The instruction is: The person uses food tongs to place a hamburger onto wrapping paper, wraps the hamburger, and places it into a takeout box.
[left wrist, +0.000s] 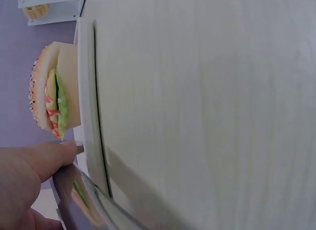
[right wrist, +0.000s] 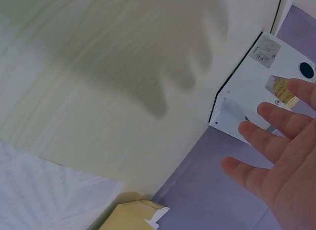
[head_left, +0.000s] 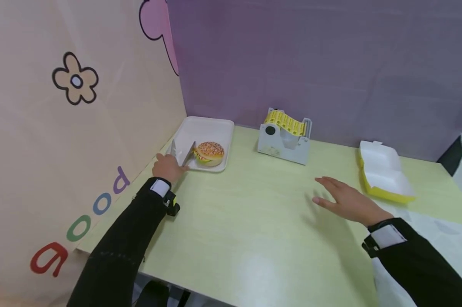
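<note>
In the head view my left hand (head_left: 168, 167) is at the front left of a white tray (head_left: 207, 123), gripping metal tongs (head_left: 189, 154). The two tong arms are spread over the tray, one of them close to the left side of a sesame-bun hamburger (head_left: 210, 153). From the left wrist, the thumb lies along the shiny metal of the tongs (left wrist: 74, 200), just below the hamburger (left wrist: 54, 92); the other fingers are partly hidden. My right hand (head_left: 346, 201) hovers over the table with fingers extended and spread, holding nothing.
A grey dispenser (head_left: 278, 147) with a roll of yellow labels stands at the back middle. An open yellow and white takeaway box (head_left: 388, 172) sits at the right, beside a white cloth (head_left: 446, 232). Walls of fabric border the table (head_left: 246, 230) at the left and back.
</note>
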A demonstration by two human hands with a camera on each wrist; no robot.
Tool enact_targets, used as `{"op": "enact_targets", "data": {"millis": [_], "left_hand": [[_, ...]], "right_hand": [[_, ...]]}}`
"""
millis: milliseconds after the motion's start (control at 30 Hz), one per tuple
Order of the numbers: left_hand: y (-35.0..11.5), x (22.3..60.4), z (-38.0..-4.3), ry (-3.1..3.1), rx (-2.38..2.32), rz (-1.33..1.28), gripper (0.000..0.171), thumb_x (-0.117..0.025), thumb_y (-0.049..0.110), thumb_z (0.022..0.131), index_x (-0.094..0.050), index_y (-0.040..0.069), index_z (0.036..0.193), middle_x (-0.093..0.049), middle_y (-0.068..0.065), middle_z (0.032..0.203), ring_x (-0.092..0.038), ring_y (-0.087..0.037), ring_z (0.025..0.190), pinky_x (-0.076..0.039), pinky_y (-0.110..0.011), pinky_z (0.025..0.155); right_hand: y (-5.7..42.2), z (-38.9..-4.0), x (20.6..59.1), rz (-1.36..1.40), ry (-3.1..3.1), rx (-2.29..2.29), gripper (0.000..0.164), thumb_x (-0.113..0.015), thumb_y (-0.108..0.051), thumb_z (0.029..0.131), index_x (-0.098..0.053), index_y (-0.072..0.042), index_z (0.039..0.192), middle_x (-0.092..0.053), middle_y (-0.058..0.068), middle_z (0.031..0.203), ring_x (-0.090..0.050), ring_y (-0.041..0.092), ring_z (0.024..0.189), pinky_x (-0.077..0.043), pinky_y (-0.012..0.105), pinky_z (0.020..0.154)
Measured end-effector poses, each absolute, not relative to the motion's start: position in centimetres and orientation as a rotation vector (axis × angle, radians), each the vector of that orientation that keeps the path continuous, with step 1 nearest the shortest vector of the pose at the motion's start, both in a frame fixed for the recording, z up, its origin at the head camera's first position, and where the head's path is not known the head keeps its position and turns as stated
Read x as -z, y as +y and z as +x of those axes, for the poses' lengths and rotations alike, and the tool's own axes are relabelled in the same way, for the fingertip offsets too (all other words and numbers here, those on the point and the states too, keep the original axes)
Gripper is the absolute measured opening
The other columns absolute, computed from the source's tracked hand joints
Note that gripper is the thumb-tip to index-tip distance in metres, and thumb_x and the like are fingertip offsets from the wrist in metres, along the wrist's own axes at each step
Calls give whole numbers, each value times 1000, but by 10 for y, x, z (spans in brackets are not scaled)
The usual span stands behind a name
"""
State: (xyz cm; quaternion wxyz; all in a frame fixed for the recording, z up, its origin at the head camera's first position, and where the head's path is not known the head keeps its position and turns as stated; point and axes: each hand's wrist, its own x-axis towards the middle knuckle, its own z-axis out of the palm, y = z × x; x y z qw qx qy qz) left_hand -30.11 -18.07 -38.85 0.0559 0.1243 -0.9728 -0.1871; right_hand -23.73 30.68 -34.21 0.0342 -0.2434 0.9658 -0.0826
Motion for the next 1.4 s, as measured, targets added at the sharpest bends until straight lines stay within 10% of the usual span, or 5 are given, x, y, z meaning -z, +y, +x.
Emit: {"op": "enact_targets", "data": {"millis": [367,800,1100,1400], "left_hand": [[-188,372,-289,-3009,1103,285,62,-48,38,100,-48,-18,127,-54,-34,124,-56,-42,107,-48,-49,91],[-190,357,-277,-2917,1607,492,81,-48,56,96,-30,-10,140,-48,-20,116,-51,-21,80,-45,-29,69],[-174,359,-283,-3015,1631,416,55,-44,57,98,-51,3,86,-55,-6,77,-52,-16,65,-43,-28,66],[-156,359,-292,-2826,2032,515,62,-50,44,99,-42,-10,128,-59,-13,96,-62,-16,72,-53,-27,70]], "right_hand": [[305,-238,342,-766,2958,312,73,-52,-50,97,-35,2,146,-37,32,144,-37,50,130,-33,63,102],[300,-237,344,-785,2954,324,72,-52,-48,98,-36,2,146,-37,32,145,-37,50,130,-32,63,103],[297,-237,339,-743,2933,315,74,-50,-52,97,-34,1,147,-34,32,146,-35,50,132,-31,63,104],[297,-240,343,-743,2923,309,75,-48,-53,98,-35,1,147,-33,32,147,-34,50,133,-30,63,105]]}}
